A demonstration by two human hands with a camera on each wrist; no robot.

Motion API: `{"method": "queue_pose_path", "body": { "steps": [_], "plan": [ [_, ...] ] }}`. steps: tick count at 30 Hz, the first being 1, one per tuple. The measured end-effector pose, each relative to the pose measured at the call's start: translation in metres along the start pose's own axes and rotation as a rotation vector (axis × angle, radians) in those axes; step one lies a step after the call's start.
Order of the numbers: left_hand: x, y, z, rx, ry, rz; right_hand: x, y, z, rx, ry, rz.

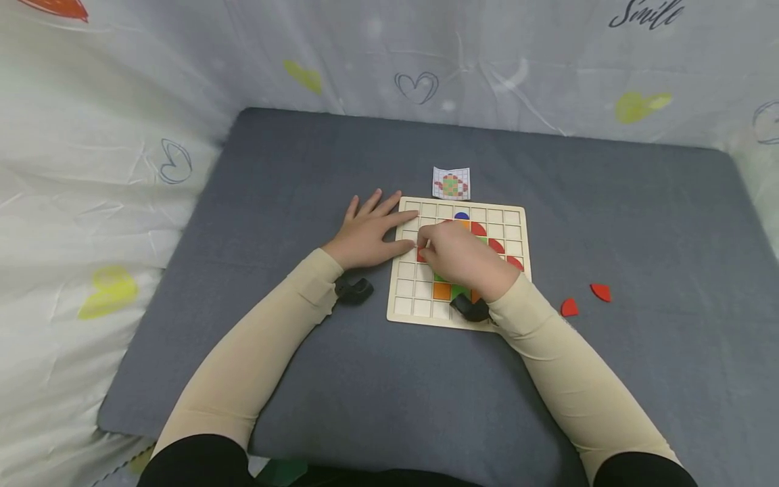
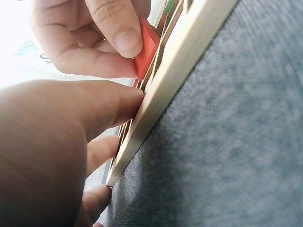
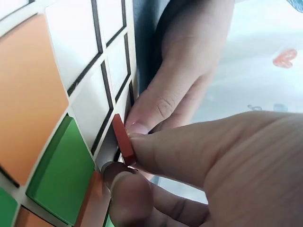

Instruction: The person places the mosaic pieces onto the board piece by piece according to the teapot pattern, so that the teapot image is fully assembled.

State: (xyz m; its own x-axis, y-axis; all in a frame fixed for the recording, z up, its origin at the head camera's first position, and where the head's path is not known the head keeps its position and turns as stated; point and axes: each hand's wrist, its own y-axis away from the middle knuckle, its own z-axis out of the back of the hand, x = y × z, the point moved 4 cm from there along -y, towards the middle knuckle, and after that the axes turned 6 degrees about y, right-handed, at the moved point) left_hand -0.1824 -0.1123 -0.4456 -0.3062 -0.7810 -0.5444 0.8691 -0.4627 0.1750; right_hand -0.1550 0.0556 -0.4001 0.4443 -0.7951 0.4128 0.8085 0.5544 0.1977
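Observation:
A wooden grid board [image 1: 393,297] lies on the table with orange and green square tiles, red rounded pieces and a blue half-round piece [image 1: 462,216] in some cells. My right hand [image 1: 465,253] reaches over its left part and pinches a small red piece [image 3: 123,139] between thumb and fingers. In the left wrist view that red piece [image 2: 149,47] is tilted, its lower edge right at the grid cells. My left hand [image 1: 368,237] rests with spread fingers at the board's left edge, thumb [image 2: 118,101] on the rim. The right hand hides some middle cells.
A small printed picture card [image 1: 452,184] lies just behind the board. To the right on the grey table are two loose red pieces, one nearer piece [image 1: 569,308] and one farther piece [image 1: 601,292]. A patterned white curtain [image 1: 365,61] hangs behind and to the left.

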Motion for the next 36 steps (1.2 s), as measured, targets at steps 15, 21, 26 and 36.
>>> {"method": "queue_pose_path", "body": {
  "steps": [15, 21, 26, 36],
  "plan": [
    [0.002, 0.003, -0.002, 0.007, 0.019, -0.008, -0.002, 0.003, -0.002, -0.036, 0.001, 0.016],
    [0.001, 0.002, 0.0, -0.008, 0.031, -0.002, -0.004, 0.019, 0.009, -0.064, 0.059, 0.016],
    [-0.002, 0.0, -0.001, -0.006, 0.021, 0.004, -0.002, 0.045, 0.011, -0.001, 0.105, 0.011],
    [0.0, 0.002, 0.001, 0.005, 0.023, 0.009, -0.022, 0.086, 0.017, -0.002, 0.127, -0.055]
  ]
}}
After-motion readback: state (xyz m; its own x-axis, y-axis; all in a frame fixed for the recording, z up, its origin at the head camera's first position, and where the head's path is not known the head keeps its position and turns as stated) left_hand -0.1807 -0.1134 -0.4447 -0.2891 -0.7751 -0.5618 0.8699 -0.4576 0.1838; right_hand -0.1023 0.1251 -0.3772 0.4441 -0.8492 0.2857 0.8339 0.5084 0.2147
